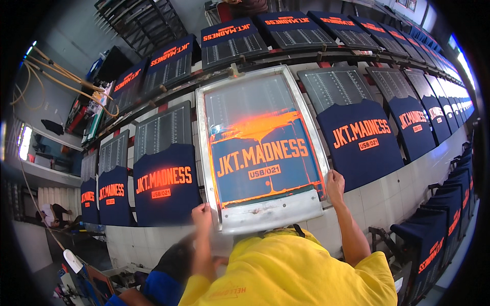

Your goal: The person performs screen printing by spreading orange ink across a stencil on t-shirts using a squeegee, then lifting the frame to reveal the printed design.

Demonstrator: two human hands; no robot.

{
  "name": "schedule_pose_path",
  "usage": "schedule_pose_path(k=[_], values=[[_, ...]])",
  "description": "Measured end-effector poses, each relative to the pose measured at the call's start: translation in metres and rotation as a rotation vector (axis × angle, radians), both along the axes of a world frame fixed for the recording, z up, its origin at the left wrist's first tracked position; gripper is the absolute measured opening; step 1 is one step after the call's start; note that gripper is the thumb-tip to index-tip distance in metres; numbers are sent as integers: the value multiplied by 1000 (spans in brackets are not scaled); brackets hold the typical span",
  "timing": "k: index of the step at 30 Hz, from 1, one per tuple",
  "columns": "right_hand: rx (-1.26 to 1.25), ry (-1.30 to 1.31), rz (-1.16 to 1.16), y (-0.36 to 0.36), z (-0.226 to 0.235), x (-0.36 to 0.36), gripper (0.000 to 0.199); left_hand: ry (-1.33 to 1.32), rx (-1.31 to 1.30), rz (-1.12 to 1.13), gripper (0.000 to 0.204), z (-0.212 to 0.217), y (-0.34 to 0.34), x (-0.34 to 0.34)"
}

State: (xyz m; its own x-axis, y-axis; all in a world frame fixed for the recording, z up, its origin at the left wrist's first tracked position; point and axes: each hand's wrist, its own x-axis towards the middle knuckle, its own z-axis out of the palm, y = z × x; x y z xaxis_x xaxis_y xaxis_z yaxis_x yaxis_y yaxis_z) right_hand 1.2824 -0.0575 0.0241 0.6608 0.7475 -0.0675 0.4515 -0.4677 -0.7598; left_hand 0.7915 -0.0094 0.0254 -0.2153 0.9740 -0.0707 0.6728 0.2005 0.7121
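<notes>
A silk-screen printing frame with silver metal edges lies over a board in the middle row. Orange ink is smeared across the far part of its mesh, and orange lettering shows through below. At the near left corner my left hand is closed on the frame's edge. My right hand grips the right edge near its lower corner, fingers curled and thumb up. A wide metal plate spans the frame's near end, close to my yellow shirt. Under the mesh, dark blue cloth is visible.
Navy shirts with orange print, such as the left one and the right one, lie on boards in long rows. Printed shirts also hang at lower right. A person in a blue sleeve is close at lower left. Hoses hang upper left.
</notes>
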Motion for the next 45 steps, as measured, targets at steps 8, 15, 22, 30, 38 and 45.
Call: schedule_pose_path(k=[8, 15, 22, 30, 38, 45], values=[[208, -46, -35, 1, 5, -8, 29, 10, -45, 4, 30, -19, 7, -13], [437, -442, 577, -21, 64, -40, 34, -62, 33, -3, 36, -2, -2, -5], [-7, -692, 1293, -53, 100, -101, 60, -465, 434, -8, 30, 80, -37, 34], [16, -791, 1165, -13, 106, -133, 37, -717, -624, -960, 37, 90, -72, 101], [209, -708, 1131, 12, 105, -118, 30, -832, -863, -520, 49, 8, -106, 155], [274, -624, 1104, 118, 111, -73, 28, -972, -679, -496, 50, -25, -121, 170]])
